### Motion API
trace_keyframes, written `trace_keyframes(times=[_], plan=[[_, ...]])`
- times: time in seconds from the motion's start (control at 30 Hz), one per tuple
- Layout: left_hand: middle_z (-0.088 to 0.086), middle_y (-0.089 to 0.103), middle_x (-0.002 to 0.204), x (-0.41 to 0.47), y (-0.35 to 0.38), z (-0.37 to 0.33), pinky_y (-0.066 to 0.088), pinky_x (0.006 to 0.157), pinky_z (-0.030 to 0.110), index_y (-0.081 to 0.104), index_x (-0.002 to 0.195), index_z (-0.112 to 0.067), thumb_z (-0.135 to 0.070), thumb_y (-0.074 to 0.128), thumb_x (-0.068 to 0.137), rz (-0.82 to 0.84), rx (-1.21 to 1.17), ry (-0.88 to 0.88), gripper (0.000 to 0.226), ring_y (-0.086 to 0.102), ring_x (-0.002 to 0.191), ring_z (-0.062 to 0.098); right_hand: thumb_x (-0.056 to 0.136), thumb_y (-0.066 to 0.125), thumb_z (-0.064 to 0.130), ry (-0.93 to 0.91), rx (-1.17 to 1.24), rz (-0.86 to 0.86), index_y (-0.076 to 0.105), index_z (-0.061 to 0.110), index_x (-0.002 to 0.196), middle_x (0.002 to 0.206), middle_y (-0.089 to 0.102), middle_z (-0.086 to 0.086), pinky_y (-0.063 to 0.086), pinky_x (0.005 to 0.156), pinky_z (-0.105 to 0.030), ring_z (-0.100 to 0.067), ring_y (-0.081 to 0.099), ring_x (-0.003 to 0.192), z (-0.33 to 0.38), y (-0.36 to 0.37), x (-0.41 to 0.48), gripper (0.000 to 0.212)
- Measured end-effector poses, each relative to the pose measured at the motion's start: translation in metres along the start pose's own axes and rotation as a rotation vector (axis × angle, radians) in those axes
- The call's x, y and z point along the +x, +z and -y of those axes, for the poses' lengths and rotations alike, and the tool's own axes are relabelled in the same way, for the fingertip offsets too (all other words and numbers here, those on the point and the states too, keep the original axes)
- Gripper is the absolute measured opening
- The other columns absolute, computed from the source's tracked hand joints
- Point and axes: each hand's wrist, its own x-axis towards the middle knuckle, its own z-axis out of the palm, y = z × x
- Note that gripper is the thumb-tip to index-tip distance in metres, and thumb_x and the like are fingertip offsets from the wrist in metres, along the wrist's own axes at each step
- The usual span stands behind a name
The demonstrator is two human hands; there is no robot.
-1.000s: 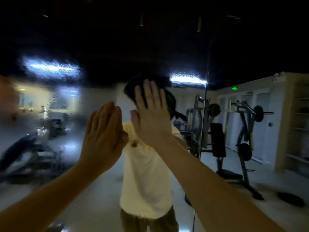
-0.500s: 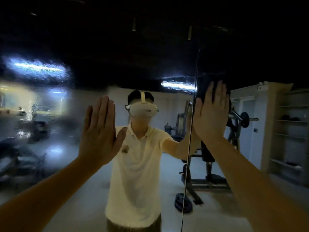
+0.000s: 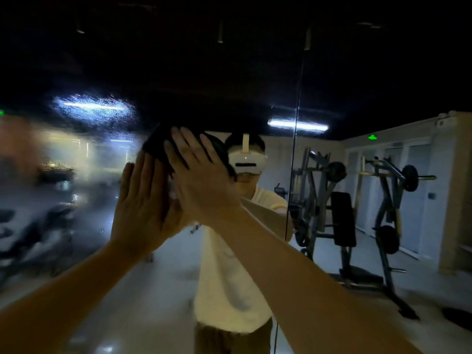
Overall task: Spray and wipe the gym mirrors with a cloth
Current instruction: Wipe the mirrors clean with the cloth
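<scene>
Close up against the mirror (image 3: pixel 84 180): its left panel is misted, droplets (image 3: pixel 109 113) blurring whatever it reflects, while the panel right of the vertical seam (image 3: pixel 293 190) is clear and shows a weight machine (image 3: pixel 388 205), a ceiling strip light (image 3: pixel 297 125) and a green sign (image 3: pixel 373 136). Left hand (image 3: pixel 143 208) lies flat on the glass, grip released, fingers straight and together. Right hand (image 3: pixel 201 180) also has its grip released, straight fingers pressing the dark cloth (image 3: pixel 157 146) against the glass just above the left fingertips. Right wrist crosses in front of the left hand and hides its thumb side; the right forearm covers much of the reflected person's pale shirt. Half a second ago the right hand and cloth were on the seam, well apart from the left hand; now they are left of it, overlapping that hand. Left hand has kept flat on the glass.
</scene>
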Motion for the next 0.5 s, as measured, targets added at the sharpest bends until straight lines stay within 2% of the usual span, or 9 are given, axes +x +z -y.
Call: trace_keyframes(times=[0.1,0.2,0.23,0.37,0.5], plan=[[0.03,0.014,0.169,0.002,-0.003,-0.003,0.017,0.127,0.061,0.018,0.16,0.011,-0.049,0.03,0.104,0.034,-0.001,-0.027,0.083,0.013,0.159,0.044,0.103,0.026,0.026,0.122,-0.034,0.001,0.025,0.008,0.162,0.17,0.016,-0.016,0.003,0.129,-0.047,-0.031,0.011,0.159,-0.037,-0.004,-0.023,0.062],[0.028,0.01,0.171,0.0,-0.004,-0.004,0.015,0.128,0.061,0.015,0.161,0.009,-0.05,0.029,0.104,0.051,-0.007,-0.029,0.084,0.01,0.16,0.043,0.103,0.044,0.027,0.256,-0.083,-0.007,0.027,0.005,0.161,0.169,0.019,-0.019,0.008,0.129,-0.048,-0.033,0.015,0.158,-0.08,-0.011,-0.052,0.065],[0.028,0.009,0.171,0.0,-0.003,-0.004,0.015,0.128,0.061,0.014,0.162,0.009,-0.051,0.029,0.104,0.05,-0.008,-0.027,0.085,0.009,0.16,0.042,0.103,0.045,0.028,0.309,-0.081,-0.009,0.028,0.004,0.161,0.169,0.02,-0.019,0.01,0.129,-0.049,-0.034,0.016,0.158,-0.094,-0.015,-0.061,0.064],[0.025,0.007,0.172,-0.001,0.003,-0.002,0.016,0.128,0.062,0.013,0.162,0.008,-0.053,0.03,0.105,0.054,-0.017,-0.039,0.085,0.008,0.161,0.039,0.109,0.027,0.032,0.515,-0.083,-0.005,0.024,0.004,0.162,0.17,0.016,-0.02,0.015,0.128,-0.053,-0.033,0.012,0.158,-0.128,-0.026,-0.093,0.059],[0.024,0.01,0.172,-0.001,0.003,-0.003,0.011,0.13,0.057,0.016,0.163,0.006,-0.055,0.024,0.108,0.047,-0.056,-0.048,0.083,0.007,0.162,0.036,0.107,0.018,0.032,0.719,-0.008,-0.084,0.023,0.003,0.162,0.169,0.016,-0.021,0.012,0.128,-0.053,-0.035,0.012,0.158,-0.107,-0.019,-0.092,0.063]])
